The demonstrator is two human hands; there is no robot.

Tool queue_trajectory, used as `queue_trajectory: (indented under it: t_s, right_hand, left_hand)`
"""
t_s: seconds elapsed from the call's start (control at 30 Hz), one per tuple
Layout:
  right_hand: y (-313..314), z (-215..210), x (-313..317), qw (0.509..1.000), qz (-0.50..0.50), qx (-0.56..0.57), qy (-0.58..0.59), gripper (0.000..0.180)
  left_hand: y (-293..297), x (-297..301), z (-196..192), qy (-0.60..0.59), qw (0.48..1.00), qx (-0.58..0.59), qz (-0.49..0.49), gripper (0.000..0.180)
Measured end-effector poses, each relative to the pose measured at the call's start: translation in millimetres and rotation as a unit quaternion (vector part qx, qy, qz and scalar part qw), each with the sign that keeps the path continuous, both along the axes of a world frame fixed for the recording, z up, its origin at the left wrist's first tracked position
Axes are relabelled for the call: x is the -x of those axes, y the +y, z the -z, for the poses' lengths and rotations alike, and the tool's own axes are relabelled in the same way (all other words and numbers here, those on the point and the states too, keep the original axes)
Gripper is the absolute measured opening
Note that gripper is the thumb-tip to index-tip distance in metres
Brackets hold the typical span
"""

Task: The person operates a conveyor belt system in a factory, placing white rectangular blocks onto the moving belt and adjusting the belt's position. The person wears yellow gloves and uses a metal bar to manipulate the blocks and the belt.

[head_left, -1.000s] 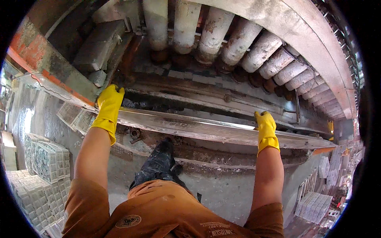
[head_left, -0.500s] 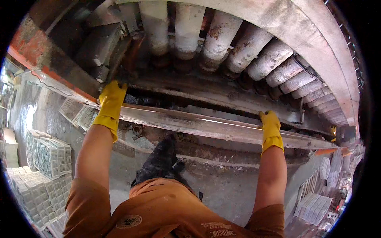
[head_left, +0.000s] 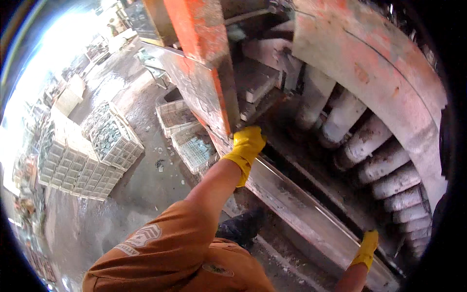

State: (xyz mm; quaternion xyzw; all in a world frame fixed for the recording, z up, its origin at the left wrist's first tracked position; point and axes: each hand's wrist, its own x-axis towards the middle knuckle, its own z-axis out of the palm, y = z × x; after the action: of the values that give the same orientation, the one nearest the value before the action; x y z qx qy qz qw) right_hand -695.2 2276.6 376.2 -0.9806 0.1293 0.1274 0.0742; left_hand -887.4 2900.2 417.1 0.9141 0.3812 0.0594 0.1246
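A long, grey, flat plank-like panel (head_left: 301, 198) runs slantwise along the machine's front, from upper left to lower right. My left hand (head_left: 248, 141), in a yellow rubber glove, is closed on the panel's upper edge near its left end, beside the orange post. Farther along the same edge my right hand (head_left: 368, 243), gloved alike, is curled over it; its fingers are partly hidden. A dark gap lies just beyond the panel. On the far side of that gap stand thick, worn grey cylinders (head_left: 362, 141) in a row.
An orange-painted metal post (head_left: 197, 34) rises past my left hand, and a curved pale beam (head_left: 369, 63) arches over the cylinders. At left, white plastic crates (head_left: 116, 134) of small greenish pieces are stacked. Another crate (head_left: 194, 148) sits on the wet floor (head_left: 141, 190) near the machine.
My view has swung left, bringing in more crates and floor. Both hands stay on the panel's edge. A yellow glove at the panel's far right end is no longer in view.
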Motion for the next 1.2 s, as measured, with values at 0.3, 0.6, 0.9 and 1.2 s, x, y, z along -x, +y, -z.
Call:
queue_trajectory:
  t_s: [0.3, 0.6, 0.9, 1.2]
  right_hand:
    - [21.6, -16.2, 27.9, 0.998, 0.041, -0.047, -0.031, 0.043]
    - [-22.3, 33.8, 25.5, 0.994, 0.035, -0.069, -0.078, 0.046]
    - [-36.1, 45.9, 31.3, 0.984, 0.064, -0.154, -0.056, 0.033]
    - [-31.3, 37.7, 42.6, 0.988, 0.052, -0.137, -0.047, 0.039]
  left_hand:
    - [3.1, 7.9, 4.9, -0.060, 0.998, 0.032, -0.017, 0.042]
    - [-2.6, 25.2, 7.0, -0.038, 0.999, -0.021, 0.000, 0.042]
    - [-5.6, 31.2, 14.7, -0.043, 0.999, -0.026, -0.005, 0.040]
    - [-5.4, 39.4, 14.7, -0.052, 0.998, -0.031, 0.010, 0.041]
